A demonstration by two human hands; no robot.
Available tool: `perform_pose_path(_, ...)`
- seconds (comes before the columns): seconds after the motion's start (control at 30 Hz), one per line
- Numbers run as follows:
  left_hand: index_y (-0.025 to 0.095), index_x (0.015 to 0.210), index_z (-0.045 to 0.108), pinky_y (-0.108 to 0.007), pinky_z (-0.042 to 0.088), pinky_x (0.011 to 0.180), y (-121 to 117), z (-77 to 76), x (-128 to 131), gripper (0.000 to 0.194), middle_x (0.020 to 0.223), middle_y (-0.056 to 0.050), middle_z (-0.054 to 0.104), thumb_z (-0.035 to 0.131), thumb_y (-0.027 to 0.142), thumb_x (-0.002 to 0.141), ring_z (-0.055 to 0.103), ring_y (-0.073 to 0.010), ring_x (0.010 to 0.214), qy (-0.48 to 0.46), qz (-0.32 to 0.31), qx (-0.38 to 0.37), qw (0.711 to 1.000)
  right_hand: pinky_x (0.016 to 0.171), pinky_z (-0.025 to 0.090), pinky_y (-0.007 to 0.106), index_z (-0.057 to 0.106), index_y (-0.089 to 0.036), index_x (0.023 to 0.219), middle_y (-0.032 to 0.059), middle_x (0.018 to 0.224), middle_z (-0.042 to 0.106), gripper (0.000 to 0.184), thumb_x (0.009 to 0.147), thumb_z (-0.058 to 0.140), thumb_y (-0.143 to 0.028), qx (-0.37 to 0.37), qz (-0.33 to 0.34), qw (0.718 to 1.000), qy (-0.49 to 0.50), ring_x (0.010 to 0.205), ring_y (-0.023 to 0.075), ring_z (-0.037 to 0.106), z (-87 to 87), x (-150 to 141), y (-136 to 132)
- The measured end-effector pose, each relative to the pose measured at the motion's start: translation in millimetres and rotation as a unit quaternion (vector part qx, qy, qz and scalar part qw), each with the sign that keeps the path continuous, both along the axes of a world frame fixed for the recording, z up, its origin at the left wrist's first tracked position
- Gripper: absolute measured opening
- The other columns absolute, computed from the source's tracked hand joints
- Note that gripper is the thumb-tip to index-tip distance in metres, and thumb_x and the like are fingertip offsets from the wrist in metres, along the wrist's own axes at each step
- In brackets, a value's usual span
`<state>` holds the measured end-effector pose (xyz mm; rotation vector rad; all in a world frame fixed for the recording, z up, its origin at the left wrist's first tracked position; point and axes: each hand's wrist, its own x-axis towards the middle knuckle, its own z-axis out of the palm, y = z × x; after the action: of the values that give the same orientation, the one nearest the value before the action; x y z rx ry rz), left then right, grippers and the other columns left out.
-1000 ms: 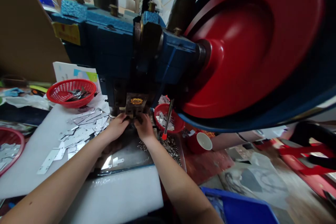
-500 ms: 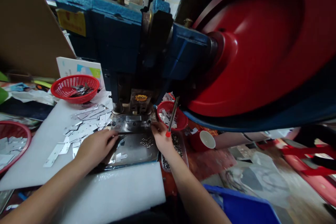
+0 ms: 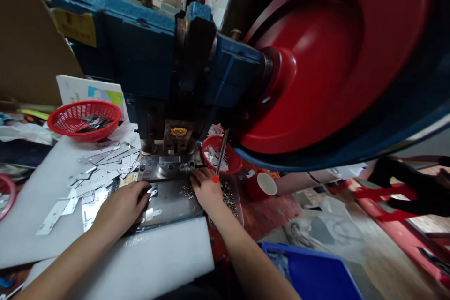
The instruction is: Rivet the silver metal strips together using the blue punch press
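Observation:
At the base of a blue press (image 3: 147, 47), my left hand (image 3: 123, 204) has its thumb and fingers closed at a small metal plate with a hole (image 3: 153, 190), which sticks out past the fingertips. Another small metal plate (image 3: 153, 214) lies below it on the dark steel plate (image 3: 172, 213). My right hand (image 3: 208, 192) rests at the right end of the die (image 3: 165, 168), fingers bent together beside scattered small metal rivets (image 3: 187, 192). Its fingertips are partly hidden, and what they hold cannot be made out. A red-ended metal rod (image 3: 222, 154) slants above this hand.
Flat metal strips (image 3: 101, 173) are heaped on white foam (image 3: 21, 239) at left. A red basket (image 3: 59, 124) holds metal pieces; another red basket (image 3: 234, 157) stands behind my right hand. Near it are a tub of rivets (image 3: 230, 197), a red cup (image 3: 266, 184) and a big red flywheel (image 3: 326, 56).
My left hand has drawn back slightly from the die to the small metal plate. My right fingers have shifted a little toward the rivets. The whole view has swung slightly to the right.

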<state>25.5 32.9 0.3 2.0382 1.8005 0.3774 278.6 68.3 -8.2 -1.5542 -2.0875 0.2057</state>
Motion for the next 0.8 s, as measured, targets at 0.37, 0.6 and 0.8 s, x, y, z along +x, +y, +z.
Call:
perform_pose_path(0.37, 0.022, 0.096, 0.063, -0.039, 0.045, 0.078, -2, -7.3, 0, 0.030, 0.096, -0.009, 0.066, 0.043, 0.040, 0.085, 0.060, -0.0260, 0.088, -0.008, -0.014, 0.033, 0.999, 0.084, 0.043, 0.035, 0.068, -0.022, 0.087, 0.0045, 0.090, 0.064, 0.011, 0.085, 0.059, -0.017, 0.022, -0.003, 1.000, -0.016, 0.089, 0.0209, 0.054, -6.8, 0, 4)
perform_pose_path(0.6, 0.020, 0.101, 0.062, -0.040, 0.044, 0.081, -3, -11.0, 1, 0.033, 0.098, -0.010, 0.063, 0.042, 0.042, 0.086, 0.059, -0.0262, 0.091, 0.009, -0.017, 0.064, 0.998, 0.081, 0.044, 0.033, 0.063, -0.020, 0.083, 0.0045, 0.085, 0.062, 0.013, 0.086, 0.052, -0.014, 0.031, -0.032, 0.991, 0.126, 0.085, 0.0198, 0.056, -2.8, -2, 9)
perform_pose_path(0.8, 0.020, 0.093, 0.063, -0.038, 0.045, 0.078, -3, -10.2, 2, 0.029, 0.096, -0.009, 0.063, 0.047, 0.043, 0.083, 0.059, -0.0258, 0.090, -0.022, -0.007, 0.043, 0.999, 0.080, 0.044, 0.031, 0.066, -0.021, 0.082, 0.0041, 0.086, 0.061, 0.010, 0.083, 0.057, -0.017, 0.051, 0.015, 0.989, 0.140, 0.086, 0.0190, 0.056, 20.5, -38, 31)
